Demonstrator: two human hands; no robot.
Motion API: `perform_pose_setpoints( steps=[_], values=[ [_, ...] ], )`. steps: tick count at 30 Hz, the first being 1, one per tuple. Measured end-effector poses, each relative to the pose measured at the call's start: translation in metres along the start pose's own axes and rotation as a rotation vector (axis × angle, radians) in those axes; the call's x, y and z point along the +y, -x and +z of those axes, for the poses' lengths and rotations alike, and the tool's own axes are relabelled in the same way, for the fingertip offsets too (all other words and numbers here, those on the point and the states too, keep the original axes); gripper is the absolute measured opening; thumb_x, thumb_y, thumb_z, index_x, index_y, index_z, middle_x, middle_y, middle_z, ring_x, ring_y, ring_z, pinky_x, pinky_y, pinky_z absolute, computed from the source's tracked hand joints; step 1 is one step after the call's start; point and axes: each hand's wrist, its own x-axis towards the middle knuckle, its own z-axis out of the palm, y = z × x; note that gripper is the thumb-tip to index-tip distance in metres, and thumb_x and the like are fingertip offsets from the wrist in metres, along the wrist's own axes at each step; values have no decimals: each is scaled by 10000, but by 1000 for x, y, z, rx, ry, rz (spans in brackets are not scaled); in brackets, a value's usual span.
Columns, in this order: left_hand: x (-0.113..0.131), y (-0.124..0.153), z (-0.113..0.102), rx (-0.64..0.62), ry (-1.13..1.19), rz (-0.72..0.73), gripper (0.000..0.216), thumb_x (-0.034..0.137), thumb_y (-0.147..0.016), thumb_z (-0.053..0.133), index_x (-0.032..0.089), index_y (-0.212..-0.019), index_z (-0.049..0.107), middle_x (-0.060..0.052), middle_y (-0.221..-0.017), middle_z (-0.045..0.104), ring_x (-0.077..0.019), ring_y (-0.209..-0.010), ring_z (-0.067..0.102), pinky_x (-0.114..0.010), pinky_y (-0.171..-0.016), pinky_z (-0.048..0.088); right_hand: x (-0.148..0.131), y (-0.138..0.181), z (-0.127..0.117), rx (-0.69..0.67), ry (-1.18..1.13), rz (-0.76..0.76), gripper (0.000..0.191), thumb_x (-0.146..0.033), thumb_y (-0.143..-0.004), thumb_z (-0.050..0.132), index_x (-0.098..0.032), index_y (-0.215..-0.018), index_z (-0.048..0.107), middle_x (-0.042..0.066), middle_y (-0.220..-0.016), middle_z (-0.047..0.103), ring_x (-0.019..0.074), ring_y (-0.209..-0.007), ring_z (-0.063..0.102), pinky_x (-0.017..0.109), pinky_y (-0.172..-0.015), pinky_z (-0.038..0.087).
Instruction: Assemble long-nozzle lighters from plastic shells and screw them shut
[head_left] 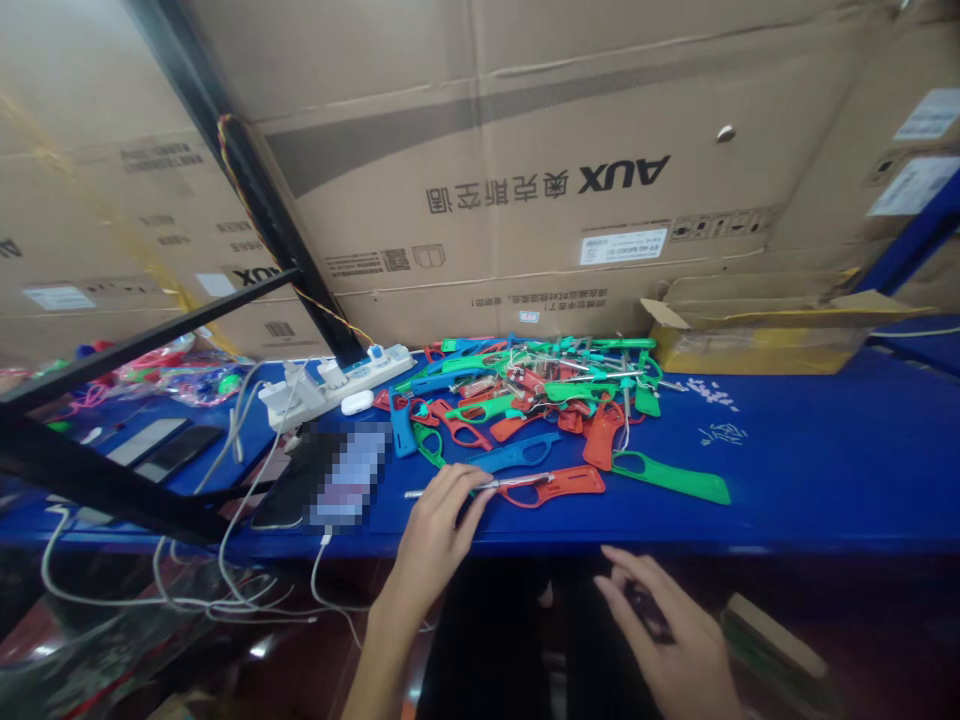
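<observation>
- From my remote station I see the left hand [444, 508] over the near edge of the blue counter [825, 465], its grip pinching a thin metal tube [517, 482].
- The tube lies along an orange handle shell [577, 482] flat on the counter, right of the fingertips.
- Right hand [671, 625]: nearer me than the counter's edge, grip curled round a dark object [651, 612], kind unclear; thumb and index tips apart.
- Blue handle shell [504, 458] just beyond the orange one; green handle shell [679, 478] to its right.
- Jumbled pile of coloured parts [525, 378] behind.
- I note small white pieces [709, 394] beyond thin pins [724, 434], right of the pile.
</observation>
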Motion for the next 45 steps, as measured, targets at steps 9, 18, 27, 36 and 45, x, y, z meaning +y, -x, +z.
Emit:
perform_pose_setpoints(
  steps=[9,18,27,36,45],
  values=[
    [2,-2,5,16,46,-42,77,240,-1013,589,230,-1065,645,-40,-1000,712,-203,-951,656,-362,-901,516,4,-120,-1,-182,338,-406,285,-398,-1033,521,-240,-1089,751,49,-990,773,172,-819,745,253,-693,562],
    [0,-5,6,-7,-105,-85,134,247,-1022,569,243,-1111,669,-52,-1101,724,-231,-1051,634,-392,-900,505,7,-132,16,-363,265,-440,285,-462,-1002,586,-226,-1031,741,27,-917,754,151,-792,708,256,-696,519],
    [1,-8,8,-13,-186,-88,149,250,-1015,580,253,-1122,685,-39,-1116,734,-240,-1030,636,-383,-839,480,7,-131,17,-393,227,-358,236,-430,-1004,593,-238,-1016,729,4,-900,727,148,-784,688,273,-708,496],
    [0,-8,6,-26,-158,-152,142,275,-1009,603,298,-1111,700,4,-1068,740,-229,-986,629,-390,-833,436,12,-129,15,-479,102,-279,284,-464,-903,718,-238,-1074,704,15,-923,699,180,-853,657,312,-787,541],
    [-3,-7,4,-62,-137,-153,146,322,-991,633,324,-1074,753,-3,-1013,713,-213,-916,613,-386,-814,428,16,-126,16,-522,84,-265,296,-463,-888,730,-257,-1097,689,20,-943,685,196,-894,645,343,-835,541]
  ],
)
